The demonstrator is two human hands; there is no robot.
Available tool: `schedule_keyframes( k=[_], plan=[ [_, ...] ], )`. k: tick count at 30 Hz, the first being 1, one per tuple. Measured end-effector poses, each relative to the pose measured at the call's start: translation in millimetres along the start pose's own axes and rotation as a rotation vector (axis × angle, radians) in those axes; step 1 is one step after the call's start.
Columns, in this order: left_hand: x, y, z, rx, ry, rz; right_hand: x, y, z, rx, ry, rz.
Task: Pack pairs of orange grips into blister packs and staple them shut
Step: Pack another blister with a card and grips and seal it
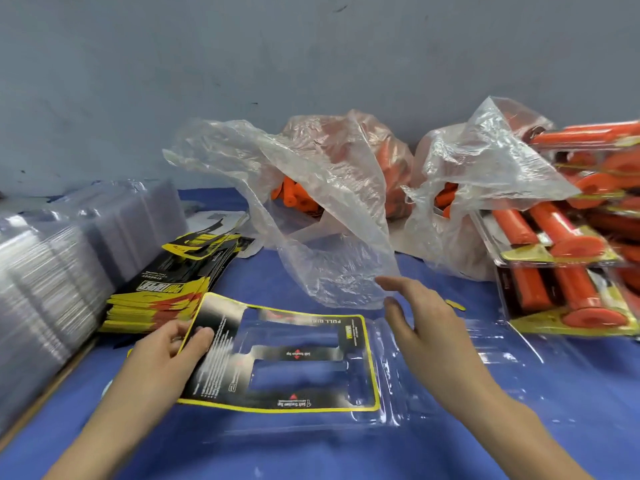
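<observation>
A black and yellow insert card (277,362) with two cut-out windows lies in an unfolded clear blister pack (485,358) on the blue table. My left hand (173,348) pinches the card's left edge. My right hand (426,323) hovers open above the blister pack, fingers spread, just below a clear plastic bag (311,188) holding loose orange grips (294,197). A second bag (485,174) of orange grips (445,199) stands to the right of it.
A stack of insert cards (173,282) lies at the left, beside tall stacks of empty clear blister packs (52,265). Filled packs of orange grips (568,244) are piled at the right. A grey wall (242,64) stands behind the table.
</observation>
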State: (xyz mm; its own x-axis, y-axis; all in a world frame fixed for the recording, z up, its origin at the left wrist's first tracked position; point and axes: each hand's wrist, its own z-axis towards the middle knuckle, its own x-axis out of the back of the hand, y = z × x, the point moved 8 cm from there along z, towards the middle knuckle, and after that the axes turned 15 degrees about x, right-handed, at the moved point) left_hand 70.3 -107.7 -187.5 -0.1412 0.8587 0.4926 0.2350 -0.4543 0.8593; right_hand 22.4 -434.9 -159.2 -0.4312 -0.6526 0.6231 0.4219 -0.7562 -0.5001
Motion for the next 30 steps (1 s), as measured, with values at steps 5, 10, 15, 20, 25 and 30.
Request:
schedule_keyframes(
  k=[5, 10, 15, 20, 25, 30],
  plan=[
    [0.5, -12.4, -2.7, 0.048, -0.043, -0.012, -12.2, -5.8, -3.1, 0.076, -0.114, -0.173],
    [-5.0, -10.6, -7.7, 0.013, -0.027, 0.135, -25.6, -12.6, -5.1, 0.122, -0.168, -0.249],
    [9.7, -6.1, -14.7, -0.085, 0.261, 0.434, -30.2, -9.3, -6.3, 0.097, -0.202, -0.268],
    [17.7, -10.4, -13.4, -0.094, 0.276, 0.464, -34.8, -5.1, -6.9, 0.075, -0.279, -0.29],
    [14.7, -6.6, -16.3, -0.147, 0.239, 0.43, -36.2, -4.1, -7.7, 0.058, -0.297, -0.299],
    [5.2, -4.6, -20.5, -0.177, 0.215, 0.443, -37.6, -4.8, -7.8, 0.05, -0.306, -0.3]
  ],
)
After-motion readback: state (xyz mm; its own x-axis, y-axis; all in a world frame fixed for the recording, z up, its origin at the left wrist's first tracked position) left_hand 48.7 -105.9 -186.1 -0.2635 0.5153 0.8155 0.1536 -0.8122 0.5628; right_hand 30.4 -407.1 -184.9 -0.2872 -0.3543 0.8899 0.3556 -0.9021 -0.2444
